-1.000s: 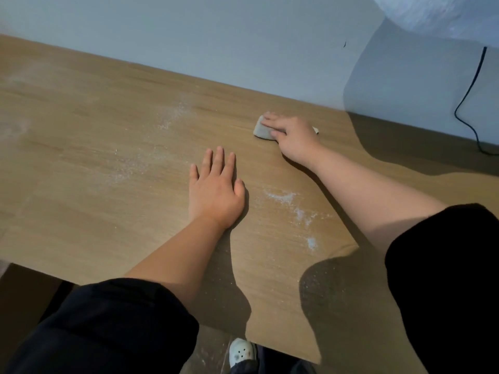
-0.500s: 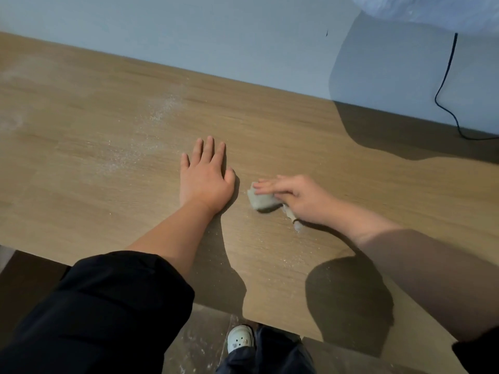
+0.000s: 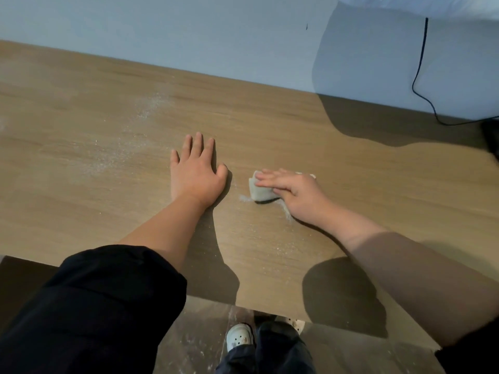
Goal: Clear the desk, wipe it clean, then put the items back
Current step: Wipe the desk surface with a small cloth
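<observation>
Now the right hand (image 3: 297, 195) lies on a small pale cloth (image 3: 259, 191) on the wooden desk (image 3: 270, 117), a little right of the middle and towards the near side; its fingers (image 3: 267, 175) stretch out straight and flat over the cloth's top, pressing it to the wood rather than curling round it (the thumb is hidden, so whether it tucks under I cannot tell). The cloth pokes out beyond the fingertips on the left and shows again as a sliver at the far side of the knuckles; the rest sits beneath the palm. A thin streak of white dust (image 3: 287, 211) lies against the cloth's near edge and trails along the heel of that hand.

Just left of the cloth, apart from it, the left hand (image 3: 195, 176) rests palm down on the desk with fingers spread and relaxed, holding nothing; a black sleeve (image 3: 94, 306) covers the arm above it. Further left a wider scatter of white powder (image 3: 113, 157) runs towards the far edge. A black cable (image 3: 418, 71) hangs down the pale wall (image 3: 189, 31) at the far right; below the near edge a white shoe (image 3: 239, 337) shows on the floor.
</observation>
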The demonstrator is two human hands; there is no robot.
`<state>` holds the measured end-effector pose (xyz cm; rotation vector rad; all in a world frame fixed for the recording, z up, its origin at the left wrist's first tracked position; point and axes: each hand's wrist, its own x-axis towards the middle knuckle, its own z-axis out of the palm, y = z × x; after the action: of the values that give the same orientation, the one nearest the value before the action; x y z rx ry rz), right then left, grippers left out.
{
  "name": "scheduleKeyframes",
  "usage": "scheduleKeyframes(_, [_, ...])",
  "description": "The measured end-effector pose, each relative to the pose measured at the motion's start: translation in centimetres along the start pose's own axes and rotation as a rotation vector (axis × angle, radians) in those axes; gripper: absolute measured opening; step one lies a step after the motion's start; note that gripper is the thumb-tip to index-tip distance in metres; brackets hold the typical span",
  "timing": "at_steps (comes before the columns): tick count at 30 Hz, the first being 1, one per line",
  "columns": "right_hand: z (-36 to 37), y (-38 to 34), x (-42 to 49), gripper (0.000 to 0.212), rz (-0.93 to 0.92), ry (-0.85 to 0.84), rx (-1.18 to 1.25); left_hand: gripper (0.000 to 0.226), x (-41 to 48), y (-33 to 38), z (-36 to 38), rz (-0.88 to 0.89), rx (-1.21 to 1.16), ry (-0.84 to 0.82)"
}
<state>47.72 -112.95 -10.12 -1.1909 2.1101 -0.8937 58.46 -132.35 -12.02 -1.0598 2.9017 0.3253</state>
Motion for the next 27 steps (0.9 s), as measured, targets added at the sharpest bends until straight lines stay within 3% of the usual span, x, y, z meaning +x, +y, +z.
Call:
scheduleKeyframes(3, [-0.5, -0.6, -0.4, 0.039, 0.083, 0.036, 0.093, 0.064, 0.0, 0.0, 0.0, 0.005, -0.003, 0.002])
scheduleKeyframes(5, [-2.6, -0.2, 1.3, 0.036, 0.166, 0.289, 0.158, 0.064, 0.0, 0.0, 0.0, 0.005, -0.003, 0.002])
scheduleKeyframes(8, [-7.4, 2.2, 4.3, 0.035, 0.290, 0.641, 0.010, 0.064, 0.1, 0.0, 0.0, 0.005, -0.011, 0.010])
scheduleKeyframes(12, [-6.9, 6.0, 3.7, 0.039, 0.401, 0.532, -0.123, 0.065, 0.0, 0.0, 0.0, 0.007, -0.005, 0.012])
scheduleKeyframes(18, [-0.5, 1.7, -0.6, 0.048, 0.142, 0.325, -0.115, 0.064, 0.0, 0.0, -0.1, 0.001, -0.001, 0.009])
scheduleKeyframes(21, [0.2, 0.0, -1.8, 0.047, 0.136, 0.191, 0.035, 0.063, -0.1, 0.0, -0.2, 0.006, -0.013, 0.012])
scheduleKeyframes(23, [-1.9, -0.3, -0.7, 0.041, 0.223, 0.252, 0.173, 0.062, -0.1, 0.0, -0.1, 0.006, -0.023, 0.014])
scheduleKeyframes(25, [-4.5, 0.5, 1.7, 0.037, 0.237, 0.429, 0.136, 0.060, 0.0, -0.1, 0.0, 0.008, -0.029, 0.017])
scheduleKeyframes(27, [-5.9, 1.3, 4.6, 0.036, 0.256, 0.489, 0.082, 0.057, 0.1, -0.1, 0.0, 0.009, -0.036, 0.028])
